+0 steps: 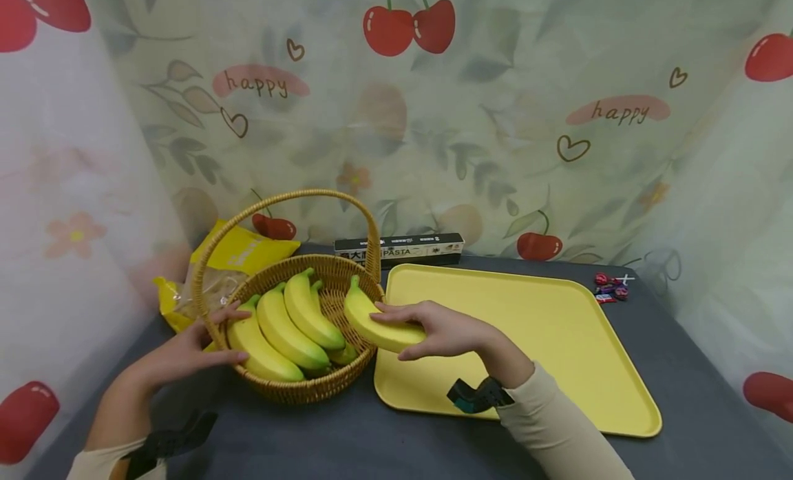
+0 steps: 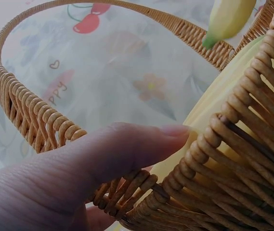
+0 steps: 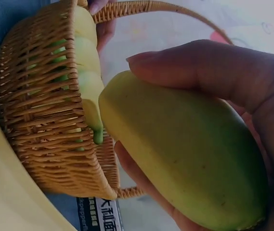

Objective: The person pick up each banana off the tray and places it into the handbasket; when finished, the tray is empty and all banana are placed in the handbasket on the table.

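My right hand (image 1: 442,328) grips a banana (image 1: 378,321) from above, fingers (image 3: 204,72) curled over it and thumb underneath; it hangs over the basket (image 1: 297,387) rim, its far end above the tray (image 1: 557,342). In the right wrist view the banana fills most of the frame, and its stem end is cut off by my palm. My left hand (image 1: 186,349) rests on the basket's left rim, fingers loosely spread, thumb (image 2: 127,144) lying against the wicker and the nearest of the bananas (image 1: 279,332) inside. I count three there, and something darker shows beneath them, too hidden to name. The left wrist view shows only thumb, weave and handle. Behind the basket a yellow bag (image 1: 241,253) is half covered by it. A pasta box (image 1: 399,248) lies on the counter (image 1: 347,432) beyond the tray. Small wrapped bits (image 1: 610,287) at the far right are too tiny to make out.
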Motion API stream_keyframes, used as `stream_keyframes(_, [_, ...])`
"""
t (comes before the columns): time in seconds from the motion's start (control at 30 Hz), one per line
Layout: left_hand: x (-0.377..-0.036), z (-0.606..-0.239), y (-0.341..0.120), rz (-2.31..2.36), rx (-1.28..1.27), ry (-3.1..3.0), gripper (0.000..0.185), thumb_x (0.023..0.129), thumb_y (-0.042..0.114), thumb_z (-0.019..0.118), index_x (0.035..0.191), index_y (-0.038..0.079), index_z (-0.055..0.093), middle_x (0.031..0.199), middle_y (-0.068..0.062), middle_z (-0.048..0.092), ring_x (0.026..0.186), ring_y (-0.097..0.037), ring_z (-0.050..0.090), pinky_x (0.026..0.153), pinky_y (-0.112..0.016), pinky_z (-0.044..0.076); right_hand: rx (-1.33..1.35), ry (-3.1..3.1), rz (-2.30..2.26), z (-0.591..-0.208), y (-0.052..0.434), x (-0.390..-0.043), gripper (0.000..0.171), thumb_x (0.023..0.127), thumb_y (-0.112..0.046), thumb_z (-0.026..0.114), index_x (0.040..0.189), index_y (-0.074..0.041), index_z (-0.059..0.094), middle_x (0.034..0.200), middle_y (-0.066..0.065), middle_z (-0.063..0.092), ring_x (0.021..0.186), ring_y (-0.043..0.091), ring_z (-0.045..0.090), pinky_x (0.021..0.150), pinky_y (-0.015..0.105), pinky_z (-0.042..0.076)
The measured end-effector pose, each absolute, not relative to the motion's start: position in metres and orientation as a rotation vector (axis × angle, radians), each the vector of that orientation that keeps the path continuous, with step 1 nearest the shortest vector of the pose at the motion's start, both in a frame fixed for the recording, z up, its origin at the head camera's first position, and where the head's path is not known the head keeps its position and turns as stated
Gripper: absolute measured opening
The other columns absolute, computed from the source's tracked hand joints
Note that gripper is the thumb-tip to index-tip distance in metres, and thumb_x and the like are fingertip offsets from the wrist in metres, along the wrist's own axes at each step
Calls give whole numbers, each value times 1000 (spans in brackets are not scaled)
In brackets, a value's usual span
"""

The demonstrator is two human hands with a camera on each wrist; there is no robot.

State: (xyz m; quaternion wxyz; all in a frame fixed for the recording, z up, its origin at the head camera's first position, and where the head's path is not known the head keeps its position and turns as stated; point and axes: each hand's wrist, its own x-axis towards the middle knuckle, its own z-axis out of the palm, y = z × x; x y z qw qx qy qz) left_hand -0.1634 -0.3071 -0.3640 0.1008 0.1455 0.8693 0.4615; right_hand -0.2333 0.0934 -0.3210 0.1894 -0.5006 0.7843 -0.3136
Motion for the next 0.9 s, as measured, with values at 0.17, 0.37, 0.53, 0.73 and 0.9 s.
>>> stream_keyframes(0.17, [-164, -364, -308, 1336, 448, 2592, 64, 88, 18, 64, 141, 3, 33, 150, -34, 5, 135, -54, 9, 97, -57, 31, -1348, 2211, -854, -318, 70, -252, 62, 85, -12, 66, 142, -11, 39, 151, 11, 29, 131, 26, 41, 77, 23, 37])
stream_keyframes(0.37, [-164, -364, -308, 1349, 442, 2584, 64, 88, 18, 64, 141, 3, 33, 150, -33, 5, 135, -54, 7, 99, -55, 31, -1213, 2218, -898, -321, 40, -274, 64, 85, -10, 67, 142, -13, 39, 151, 7, 31, 108, 14, 55, 76, 21, 42])
stream_keyframes(0.53, [-164, -364, -306, 1362, 433, 2574, 64, 87, 18, 64, 141, 3, 32, 151, -33, 3, 135, -55, 5, 97, -67, 23, -1127, 2218, -965, -331, 20, -285, 63, 85, -11, 67, 141, -12, 40, 149, 3, 37, 135, 16, 36, 97, 27, 41])
stream_keyframes(0.73, [-165, -365, -306, 1372, 418, 2564, 65, 87, 18, 65, 142, 4, 32, 151, -33, 1, 135, -55, 2, 97, -70, 20, -1040, 2223, -984, -342, 0, -289, 63, 86, -14, 66, 143, -14, 38, 149, 4, 37, 115, 15, 49, 85, 24, 42])
stream_keyframes(0.9, [-165, -365, -307, 1367, 422, 2578, 65, 86, 18, 66, 141, 4, 33, 151, -33, 2, 135, -55, 0, 97, -71, 19, -1000, 2249, -887, -348, -10, -293, 65, 91, -20, 60, 147, -13, 28, 152, 4, 29, 132, 17, 38, 103, 30, 35])
